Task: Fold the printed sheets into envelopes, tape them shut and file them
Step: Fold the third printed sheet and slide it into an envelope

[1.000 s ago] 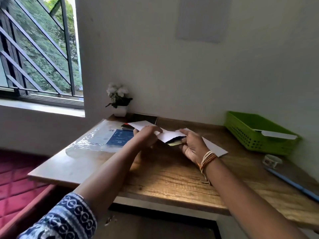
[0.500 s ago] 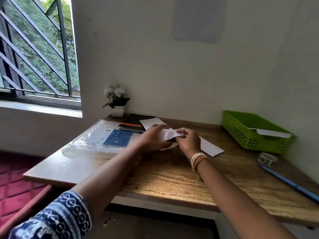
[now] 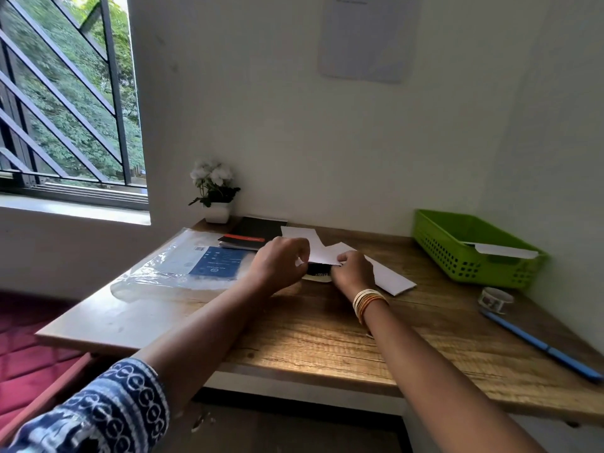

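My left hand (image 3: 281, 264) and my right hand (image 3: 354, 271) both pinch a white printed sheet (image 3: 322, 253) over the middle of the wooden desk (image 3: 327, 335). Under its raised edge a dark printed part (image 3: 318, 272) shows between the two hands. A white envelope (image 3: 390, 277) lies flat just right of my right hand. Another white sheet (image 3: 295, 232) lies behind the hands. A green plastic basket (image 3: 457, 256) at the right holds one white envelope (image 3: 505, 250). A roll of tape (image 3: 495, 299) sits in front of the basket.
A blue pen (image 3: 539, 346) lies near the desk's right edge. A clear plastic pack with a blue label (image 3: 196, 264) covers the left part. A black notebook (image 3: 255, 232) and a small potted white flower (image 3: 214, 194) stand at the back by the wall.
My hands have drawn closer together on the sheet, and the sheet's upper edge now folds down over the dark printed part. The camera has shifted slightly.
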The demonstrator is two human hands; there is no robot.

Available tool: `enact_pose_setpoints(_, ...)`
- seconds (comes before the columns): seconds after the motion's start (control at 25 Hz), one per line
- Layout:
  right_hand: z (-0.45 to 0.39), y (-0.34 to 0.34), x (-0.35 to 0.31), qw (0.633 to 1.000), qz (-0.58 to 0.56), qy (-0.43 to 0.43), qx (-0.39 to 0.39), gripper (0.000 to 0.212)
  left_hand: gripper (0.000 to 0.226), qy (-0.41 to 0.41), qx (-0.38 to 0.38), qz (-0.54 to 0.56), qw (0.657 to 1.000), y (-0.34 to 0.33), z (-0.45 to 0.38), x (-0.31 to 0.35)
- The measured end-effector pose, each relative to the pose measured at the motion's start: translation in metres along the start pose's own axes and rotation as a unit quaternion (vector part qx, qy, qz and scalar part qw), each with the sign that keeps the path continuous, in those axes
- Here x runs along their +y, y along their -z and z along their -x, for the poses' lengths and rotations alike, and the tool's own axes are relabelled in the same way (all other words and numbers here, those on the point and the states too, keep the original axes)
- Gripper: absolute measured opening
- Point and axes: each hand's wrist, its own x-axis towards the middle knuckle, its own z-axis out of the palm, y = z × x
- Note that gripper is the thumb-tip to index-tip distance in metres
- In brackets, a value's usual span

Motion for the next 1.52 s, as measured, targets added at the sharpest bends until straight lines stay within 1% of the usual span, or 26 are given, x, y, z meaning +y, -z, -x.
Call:
enact_pose_setpoints(0.2, 0.000, 0.000, -0.001, 1.000, 0.024, -0.004, 0.001, 0.034, 0.013, -0.055, 0.033, -0.045, 0.997, -0.006, 0.002, 0.009)
enact_pose_setpoints(0.28, -0.001, 0.001, -0.002, 1.000, 0.024, -0.007, -0.005, 0.034, 0.013, -0.070, 0.073, -0.049, 0.994, -0.006, 0.003, 0.011)
enact_pose_setpoints(0.36, 0.002, -0.001, -0.004, 1.000, 0.022, 0.004, -0.010, 0.039, 0.012, -0.086, 0.106, -0.055, 0.989, -0.005, 0.004, 0.012)
enact_pose_setpoints(0.4, 0.004, -0.001, -0.005, 1.000, 0.025, 0.011, -0.005, 0.044, 0.013, -0.083, 0.106, -0.058, 0.989, -0.005, 0.004, 0.013)
enact_pose_setpoints(0.48, 0.007, -0.002, -0.005, 0.997, 0.053, 0.038, 0.041, 0.048, 0.014, -0.057, 0.086, -0.063, 0.993, -0.005, 0.004, 0.012)
enact_pose_setpoints(0.56, 0.012, 0.001, -0.007, 0.987, 0.089, 0.096, 0.088, 0.034, 0.015, -0.032, 0.086, -0.053, 0.994, -0.005, 0.002, 0.009)
enact_pose_setpoints(0.6, 0.015, 0.003, -0.008, 0.981, 0.110, 0.131, 0.091, 0.028, 0.016, -0.023, 0.096, -0.042, 0.994, -0.005, 0.002, 0.007)
enact_pose_setpoints(0.64, 0.018, 0.003, -0.009, 0.974, 0.134, 0.164, 0.078, 0.028, 0.017, -0.017, 0.109, -0.030, 0.993, -0.005, 0.002, 0.007)
enact_pose_setpoints(0.68, 0.020, 0.004, -0.010, 0.967, 0.161, 0.190, 0.057, 0.035, 0.019, -0.016, 0.121, -0.022, 0.992, -0.004, 0.002, 0.007)
enact_pose_setpoints(0.76, 0.022, 0.001, -0.012, 0.951, 0.222, 0.215, 0.020, 0.048, 0.017, -0.025, 0.133, -0.009, 0.991, -0.004, 0.003, 0.008)
enact_pose_setpoints(0.8, 0.022, -0.001, -0.012, 0.945, 0.246, 0.216, 0.011, 0.049, 0.016, -0.032, 0.137, -0.002, 0.990, -0.004, 0.003, 0.008)
enact_pose_setpoints(0.92, 0.018, -0.006, -0.012, 0.938, 0.283, 0.202, -0.002, 0.041, 0.017, -0.045, 0.137, 0.026, 0.989, -0.004, 0.002, 0.006)
enact_pose_setpoints(0.96, 0.018, -0.008, -0.011, 0.939, 0.279, 0.199, -0.010, 0.039, 0.019, -0.048, 0.132, 0.036, 0.989, -0.004, 0.002, 0.006)
enact_pose_setpoints(1.08, 0.018, -0.010, -0.010, 0.950, 0.244, 0.192, -0.031, 0.034, 0.036, -0.055, 0.133, 0.044, 0.989, -0.005, 0.003, 0.006)
enact_pose_setpoints(1.12, 0.018, -0.010, -0.010, 0.951, 0.240, 0.194, -0.030, 0.034, 0.037, -0.055, 0.135, 0.044, 0.988, -0.006, 0.003, 0.007)
enact_pose_setpoints(1.2, 0.019, -0.008, -0.009, 0.949, 0.251, 0.192, -0.027, 0.035, 0.029, -0.054, 0.143, 0.044, 0.987, -0.007, 0.002, 0.006)
enact_pose_setpoints(1.28, 0.017, -0.008, -0.009, 0.950, 0.253, 0.176, -0.052, 0.035, 0.022, -0.055, 0.139, 0.035, 0.988, -0.008, 0.003, 0.004)
enact_pose_setpoints(1.32, 0.016, -0.007, -0.007, 0.955, 0.236, 0.163, -0.079, 0.036, 0.019, -0.058, 0.128, 0.025, 0.990, -0.009, 0.003, 0.004)
enact_pose_setpoints(1.36, 0.016, -0.005, -0.006, 0.964, 0.192, 0.146, -0.109, 0.038, 0.016, -0.060, 0.107, 0.014, 0.992, -0.009, 0.004, 0.004)
enact_pose_setpoints(1.4, 0.015, -0.001, -0.006, 0.976, 0.125, 0.125, -0.124, 0.037, 0.013, -0.064, 0.081, -0.001, 0.995, -0.009, 0.004, 0.005)
enact_pose_setpoints(1.44, 0.011, 0.005, -0.005, 0.986, 0.063, 0.108, -0.110, 0.031, 0.011, -0.068, 0.052, -0.017, 0.996, -0.008, 0.004, 0.007)
enact_pose_setpoints(1.48, 0.007, 0.013, -0.005, 0.993, 0.031, 0.092, -0.073, 0.021, 0.012, -0.074, 0.026, -0.030, 0.996, -0.007, 0.004, 0.008)
enact_pose_setpoints(1.52, 0.001, 0.024, -0.004, 0.996, 0.048, 0.073, -0.029, 0.016, 0.014, -0.078, 0.005, -0.042, 0.996, -0.006, 0.004, 0.010)
